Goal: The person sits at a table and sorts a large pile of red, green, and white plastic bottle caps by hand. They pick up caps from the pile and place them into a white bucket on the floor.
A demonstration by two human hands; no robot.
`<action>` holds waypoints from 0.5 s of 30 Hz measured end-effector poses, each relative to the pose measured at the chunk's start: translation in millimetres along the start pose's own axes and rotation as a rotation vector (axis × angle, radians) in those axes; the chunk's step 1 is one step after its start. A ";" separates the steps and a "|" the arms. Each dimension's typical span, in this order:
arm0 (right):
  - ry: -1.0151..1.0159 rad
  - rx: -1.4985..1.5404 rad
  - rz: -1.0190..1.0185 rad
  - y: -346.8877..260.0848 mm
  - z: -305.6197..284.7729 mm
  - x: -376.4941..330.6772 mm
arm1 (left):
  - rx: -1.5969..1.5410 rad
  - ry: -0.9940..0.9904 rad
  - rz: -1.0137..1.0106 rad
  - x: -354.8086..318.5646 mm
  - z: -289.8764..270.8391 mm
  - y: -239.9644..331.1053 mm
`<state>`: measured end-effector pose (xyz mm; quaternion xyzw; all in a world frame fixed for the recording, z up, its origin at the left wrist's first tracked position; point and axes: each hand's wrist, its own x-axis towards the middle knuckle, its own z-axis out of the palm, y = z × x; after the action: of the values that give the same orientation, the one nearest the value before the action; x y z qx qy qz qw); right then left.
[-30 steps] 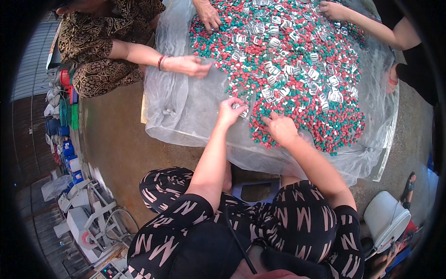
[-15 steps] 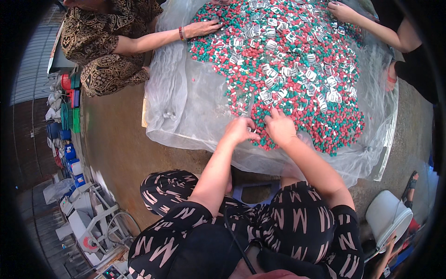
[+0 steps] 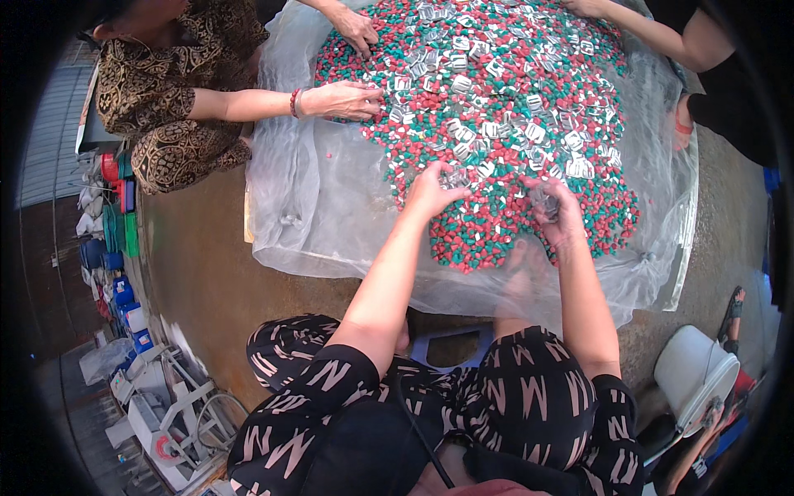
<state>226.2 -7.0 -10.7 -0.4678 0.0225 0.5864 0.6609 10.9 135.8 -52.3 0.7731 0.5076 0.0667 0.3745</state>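
A wide heap of small red, green and white pieces point(image 3: 488, 240) lies on a sheer whitish mesh sheet point(image 3: 347, 198). Flat silvery-white slotted pieces point(image 3: 579, 168) are strewn over it. At the heap's near left side, my left hand point(image 3: 432, 194) has thumb and fingers curved round some clear greyish pieces point(image 3: 453, 178). Farther right, my right hand point(image 3: 565, 213) is turned partly palm-inward, its fingers curled about a clump of similar clear greyish pieces point(image 3: 543, 203). The exact kind of these pieces cannot be made out. Both hands are just over the heap, well apart.
Across at the left, a person in a patterned outfit has two hands point(image 3: 339, 101) on the heap. Another person's arm point(image 3: 637, 29) reaches in from the far right. A white bucket point(image 3: 691, 372) stands low right; a blue stool point(image 3: 453, 347) is below me.
My hands were close together at the heap's near edge; they have spread apart and moved farther in. Clear greyish pieces now show in both. The person at left has both hands farther into view.
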 end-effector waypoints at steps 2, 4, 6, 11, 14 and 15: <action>0.096 0.030 -0.029 -6.6 -19.0 2.6 | 0.061 -0.040 -0.099 0.3 -4.0 21.3; 0.123 0.123 -0.011 -11.8 -37.5 6.5 | 0.085 -0.024 -0.078 -0.2 -5.3 21.9; 0.185 0.058 -0.022 -14.1 -46.3 9.2 | 0.021 0.033 0.012 1.7 -6.6 10.5; 0.401 -0.473 -0.215 -9.0 -76.1 23.0 | -0.324 0.121 0.030 8.9 -2.3 -34.6; 0.445 -0.524 -0.294 -3.9 -87.8 27.9 | -1.014 -0.119 -0.237 0.2 -16.3 -48.7; 0.454 -0.491 -0.242 -7.4 -87.2 25.8 | -1.260 -0.180 -0.215 -5.4 -20.6 -50.7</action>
<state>285.3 -42.9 -70.3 -0.7303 -0.0284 0.3728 0.5717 -38.8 152.2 -69.0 0.3527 0.4122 0.2488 0.8023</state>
